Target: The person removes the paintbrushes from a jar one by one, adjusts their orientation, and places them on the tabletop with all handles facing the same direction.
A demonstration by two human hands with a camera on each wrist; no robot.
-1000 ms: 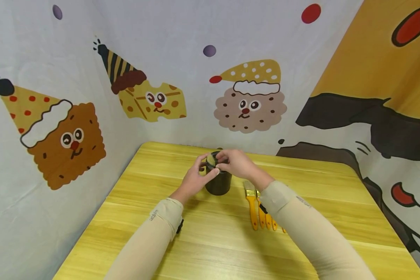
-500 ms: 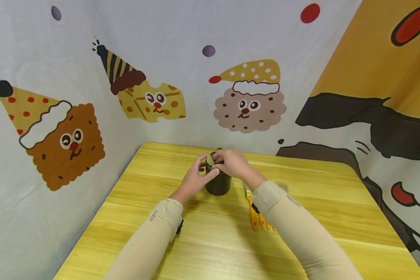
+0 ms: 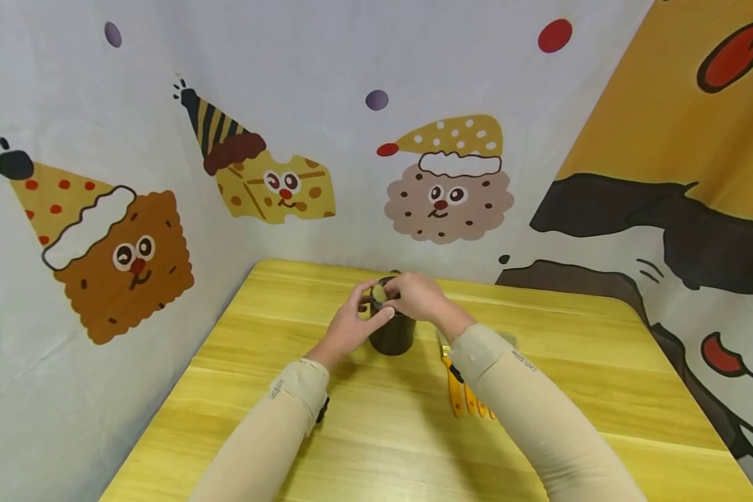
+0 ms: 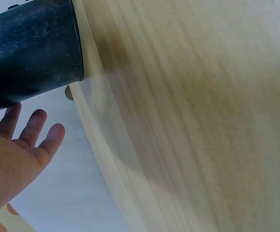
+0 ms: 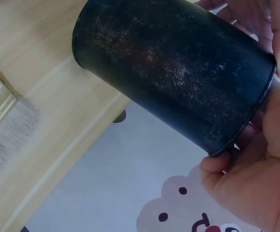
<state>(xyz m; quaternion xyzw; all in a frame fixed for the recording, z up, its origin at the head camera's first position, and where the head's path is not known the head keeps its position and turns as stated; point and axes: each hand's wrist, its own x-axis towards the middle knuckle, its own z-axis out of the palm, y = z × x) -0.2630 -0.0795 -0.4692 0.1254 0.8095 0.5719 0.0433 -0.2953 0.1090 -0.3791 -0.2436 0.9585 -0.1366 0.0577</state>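
A black cylindrical can (image 3: 392,336) stands upright on the wooden table. My left hand (image 3: 351,323) holds it by the rim at the left, thumb in front; in the left wrist view several fingers (image 4: 33,126) extend beside its wall. Over the mouth, my right hand (image 3: 419,296) has its fingers bent inward and seems to pinch a small round yellowish-green piece (image 3: 379,293) with a dark edge. What that piece is cannot be made out. The right wrist view shows the right hand (image 5: 256,169) curled at the can's rim, its fingertips partly hidden.
Several flat paintbrushes with orange handles (image 3: 454,394) lie right of the can, partly under the right sleeve (image 3: 521,397). Their pale bristles (image 5: 21,121) show in the right wrist view. A printed cloth backdrop (image 3: 326,84) rises behind the table (image 3: 364,446).
The right forearm has shifted slightly left, covering more of the brushes. The yellowish-green piece has turned a little at the can's mouth. The left hand stays in place; the head view has tilted slightly.
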